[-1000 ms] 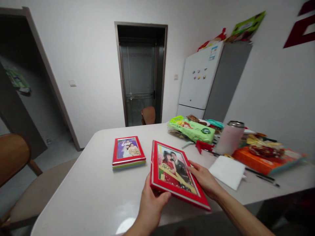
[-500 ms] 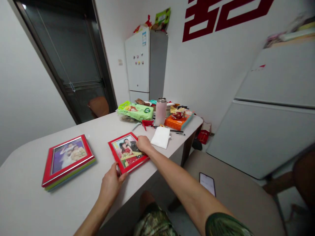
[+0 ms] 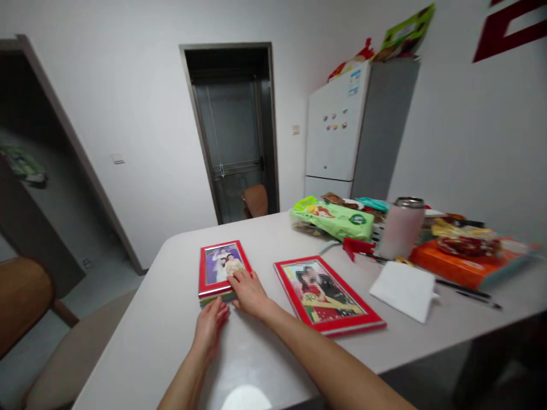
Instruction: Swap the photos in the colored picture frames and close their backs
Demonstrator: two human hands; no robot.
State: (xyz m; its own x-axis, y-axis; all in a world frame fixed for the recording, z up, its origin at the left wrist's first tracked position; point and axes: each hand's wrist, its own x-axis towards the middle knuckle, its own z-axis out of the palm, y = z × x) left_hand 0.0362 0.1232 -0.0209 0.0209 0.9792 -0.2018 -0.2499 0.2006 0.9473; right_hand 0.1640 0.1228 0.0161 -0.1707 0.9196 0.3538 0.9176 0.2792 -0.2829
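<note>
A small red photo frame (image 3: 219,263) tops a stack of coloured frames on the white table (image 3: 162,341). My right hand (image 3: 250,291) lies over its near right corner, fingers on the picture and thumb at the edge, gripping it. My left hand (image 3: 211,326) reaches the stack's near edge with its fingers stretched out, just touching it. A larger red photo frame (image 3: 329,296) lies flat on the table to the right of my right forearm, with no hand on it.
A folded white napkin (image 3: 404,290), pens (image 3: 465,287), a pink thermos (image 3: 401,228), a green packet (image 3: 331,219) and an orange box (image 3: 461,265) crowd the table's right side. A fridge (image 3: 342,131) stands behind. A wooden chair (image 3: 21,290) is at the left.
The larger red frame, held in both hands a second ago, now lies flat on the table. Both hands have moved left to the stack of smaller frames.
</note>
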